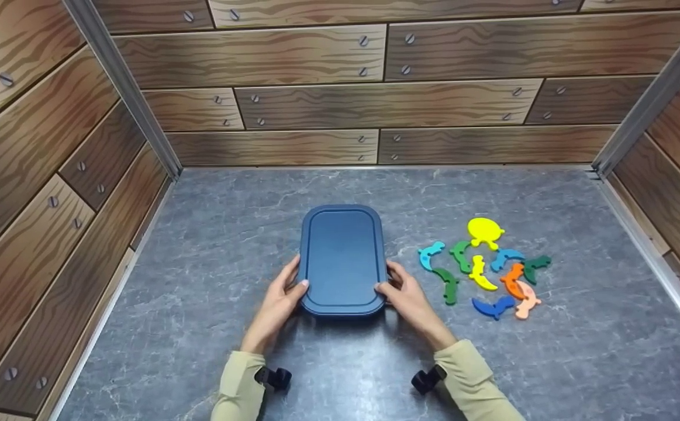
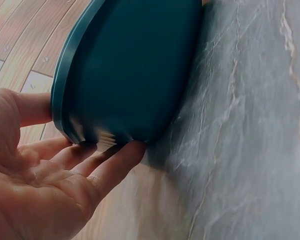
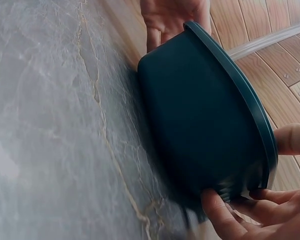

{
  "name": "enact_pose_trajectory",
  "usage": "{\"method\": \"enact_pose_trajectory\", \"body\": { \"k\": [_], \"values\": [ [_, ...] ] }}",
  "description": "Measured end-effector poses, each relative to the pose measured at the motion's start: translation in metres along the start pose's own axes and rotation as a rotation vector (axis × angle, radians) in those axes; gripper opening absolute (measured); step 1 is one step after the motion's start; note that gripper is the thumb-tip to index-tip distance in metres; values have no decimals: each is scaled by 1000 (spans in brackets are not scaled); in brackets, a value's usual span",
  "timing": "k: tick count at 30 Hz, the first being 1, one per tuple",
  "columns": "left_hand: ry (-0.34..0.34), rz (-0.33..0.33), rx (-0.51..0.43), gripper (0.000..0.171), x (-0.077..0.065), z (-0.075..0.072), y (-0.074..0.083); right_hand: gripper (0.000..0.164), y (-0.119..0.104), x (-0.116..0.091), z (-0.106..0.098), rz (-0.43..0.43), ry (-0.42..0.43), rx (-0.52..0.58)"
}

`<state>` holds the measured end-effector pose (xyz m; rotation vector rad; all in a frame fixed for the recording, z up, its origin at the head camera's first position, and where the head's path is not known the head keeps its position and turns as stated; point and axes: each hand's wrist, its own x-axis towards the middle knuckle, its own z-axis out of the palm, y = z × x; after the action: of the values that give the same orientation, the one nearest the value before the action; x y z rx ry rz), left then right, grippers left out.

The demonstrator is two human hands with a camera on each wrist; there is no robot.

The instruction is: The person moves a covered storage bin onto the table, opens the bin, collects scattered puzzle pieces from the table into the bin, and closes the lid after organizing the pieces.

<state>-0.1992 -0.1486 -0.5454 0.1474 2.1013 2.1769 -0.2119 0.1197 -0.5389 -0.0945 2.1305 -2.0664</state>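
Observation:
A dark blue lidded rectangular box point(image 1: 344, 257) is in the middle of the head view, its short end toward me. My left hand point(image 1: 278, 307) grips the near left side, thumb on the lid's rim and fingers against the wall. On the near right side my right hand point(image 1: 413, 301) holds it in the same way. Both wrist views show the box's smooth side wall point(image 2: 130, 65) and fingertips point(image 3: 215, 202) touching it below the rim. Whether its base touches the table cannot be told. The lid hides whatever is inside.
Right of the box lie several colourful animal-shaped pieces, among them a big yellow one point(image 1: 484, 231), an orange one point(image 1: 513, 280) and a blue one point(image 1: 493, 306). The grey marbled table point(image 1: 228, 234) meets wood-patterned walls point(image 1: 304, 105) at the back and sides.

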Motion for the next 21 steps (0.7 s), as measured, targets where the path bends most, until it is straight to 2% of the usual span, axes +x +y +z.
{"method": "enact_pose_trajectory", "body": {
  "k": [14,21],
  "values": [
    [-51,12,41,66,3,8,1,61,0,-4,-14,17,2,14],
    [-54,-28,-44,67,3,17,2,60,-2,-6,-21,8,29,4]
  ]
}}
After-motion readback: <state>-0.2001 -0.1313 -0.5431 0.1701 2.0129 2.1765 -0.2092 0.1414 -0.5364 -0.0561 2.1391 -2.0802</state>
